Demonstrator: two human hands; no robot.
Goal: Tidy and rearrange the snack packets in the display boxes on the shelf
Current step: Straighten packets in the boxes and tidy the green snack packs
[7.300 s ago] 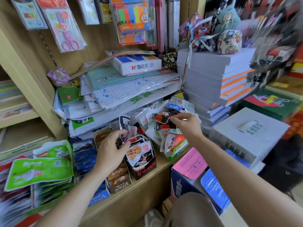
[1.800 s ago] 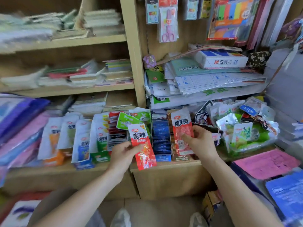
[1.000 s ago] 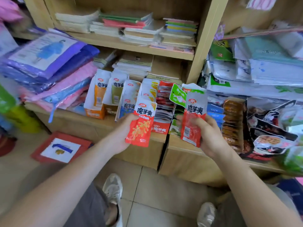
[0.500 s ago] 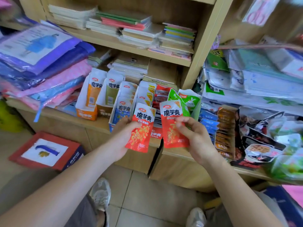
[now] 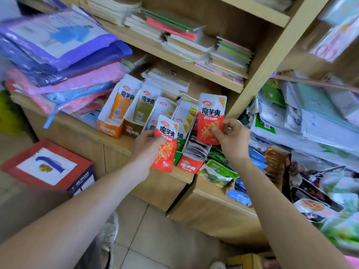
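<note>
Crowded shelf (image 5: 120, 142), open floor (image 5: 165, 239) below

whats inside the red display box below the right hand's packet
The red display box holds a row of packets, white and red edges showing. The red packet pinched by the right hand covers the back of the box, so the rest is hidden.
</note>
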